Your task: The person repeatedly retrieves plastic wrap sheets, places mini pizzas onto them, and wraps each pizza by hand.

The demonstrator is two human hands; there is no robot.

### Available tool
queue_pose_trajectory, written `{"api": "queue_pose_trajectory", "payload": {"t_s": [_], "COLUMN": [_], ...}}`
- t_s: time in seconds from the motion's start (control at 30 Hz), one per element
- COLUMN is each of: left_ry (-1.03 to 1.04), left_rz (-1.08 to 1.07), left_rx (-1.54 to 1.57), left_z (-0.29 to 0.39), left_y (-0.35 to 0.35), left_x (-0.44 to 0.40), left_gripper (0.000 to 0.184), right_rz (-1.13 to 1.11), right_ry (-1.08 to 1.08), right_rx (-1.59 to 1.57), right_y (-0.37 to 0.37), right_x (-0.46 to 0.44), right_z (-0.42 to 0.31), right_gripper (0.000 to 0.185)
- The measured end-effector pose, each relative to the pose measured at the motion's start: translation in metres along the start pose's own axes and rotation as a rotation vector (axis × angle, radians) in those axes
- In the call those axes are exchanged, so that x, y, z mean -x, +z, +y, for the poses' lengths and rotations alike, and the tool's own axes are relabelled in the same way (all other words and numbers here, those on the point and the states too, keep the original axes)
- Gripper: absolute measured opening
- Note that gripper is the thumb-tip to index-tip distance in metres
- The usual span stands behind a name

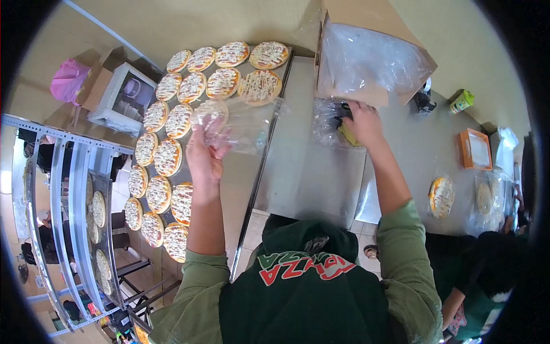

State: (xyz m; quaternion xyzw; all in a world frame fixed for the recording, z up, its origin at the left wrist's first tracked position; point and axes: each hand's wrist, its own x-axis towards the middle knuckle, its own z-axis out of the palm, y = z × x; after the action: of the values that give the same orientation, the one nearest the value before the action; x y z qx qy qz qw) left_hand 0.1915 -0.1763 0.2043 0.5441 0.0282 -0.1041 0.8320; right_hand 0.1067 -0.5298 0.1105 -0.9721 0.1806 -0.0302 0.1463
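Dark green top (pixel 303 304), red-and-white lettering (pixel 309 268); olive-green sleeves (pixel 404 252).

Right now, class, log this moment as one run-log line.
left hand: holding clear bag over pizzas | right hand: at yellow-and-black item beside open carton | carton: plastic inside

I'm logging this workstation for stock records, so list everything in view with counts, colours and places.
Pizzas: about nineteen, white and orange, left tray
Tray: one, grey, left
Clear bag: one, colourless, left hand
Carton: one, brown, top centre
Table: one, grey, centre
Lone pizza: one, orange-white, right
Container: one, green, upper right
Box: one, orange, right
Pink bag: one, upper left
Rack: one, grey, far left
Co-worker: one, dark green clothing, lower right
Other edge items: blurred, uncounted
Left hand: one, bare, over tray
Right hand: one, bare, beside carton
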Motion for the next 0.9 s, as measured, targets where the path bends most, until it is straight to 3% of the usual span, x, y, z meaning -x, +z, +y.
{"api": "queue_pose_trajectory", "payload": {"t_s": [0.07, 0.13, 0.2, 0.3, 0.4, 0.5, 0.6, 0.7, 0.8, 0.9], "left_ry": [-0.102, -0.203, -0.303, -0.526, -0.414, -0.102, 0.405, 0.526, 0.555, 0.418], "left_rz": [-0.017, -0.058, -0.086, -0.162, -0.086, -0.525, -0.657, -0.741, -0.672, -0.72], "left_rx": [0.038, 0.034, 0.02, 0.308, 0.327, -0.36, -0.732, -0.796, -0.817, -0.833], "left_z": [-0.011, -0.031, -0.046, -0.047, -0.039, -0.078, -0.091, -0.098, -0.109, -0.113], "left_y": [-0.002, -0.007, -0.001, 0.017, 0.051, 0.059, 0.082, 0.09, 0.095, 0.1], "left_x": [0.005, 0.008, 0.012, 0.025, 0.044, 0.06, 0.078, 0.078, 0.081, 0.09], "left_gripper": [0.038, 0.038, 0.041, 0.045, 0.038, 0.028, 0.02, 0.015, 0.013, 0.013], "right_rz": [0.247, 0.501, 0.544, 0.41, -0.203, -0.351, -0.244, -0.165, 0.031, 0.201], "right_ry": [-0.345, -0.563, -0.643, -0.737, -0.045, 0.167, 0.11, 0.217, 0.326, 0.318], "right_rx": [-0.335, 0.05, 0.025, -0.283, -1.504, -1.852, -1.833, -1.8, -1.482, -1.237], "right_y": [-0.037, -0.057, -0.045, -0.005, -0.006, -0.037, -0.03, -0.039, -0.047, -0.038], "right_x": [0.038, 0.077, 0.094, 0.1, 0.125, 0.152, 0.167, 0.179, 0.185, 0.19], "right_z": [-0.061, -0.112, -0.137, -0.12, -0.108, -0.109, -0.109, -0.096, -0.072, -0.056], "right_gripper": [0.068, 0.054, 0.043, 0.045, 0.047, 0.055, 0.061, 0.059, 0.045, 0.025]}}
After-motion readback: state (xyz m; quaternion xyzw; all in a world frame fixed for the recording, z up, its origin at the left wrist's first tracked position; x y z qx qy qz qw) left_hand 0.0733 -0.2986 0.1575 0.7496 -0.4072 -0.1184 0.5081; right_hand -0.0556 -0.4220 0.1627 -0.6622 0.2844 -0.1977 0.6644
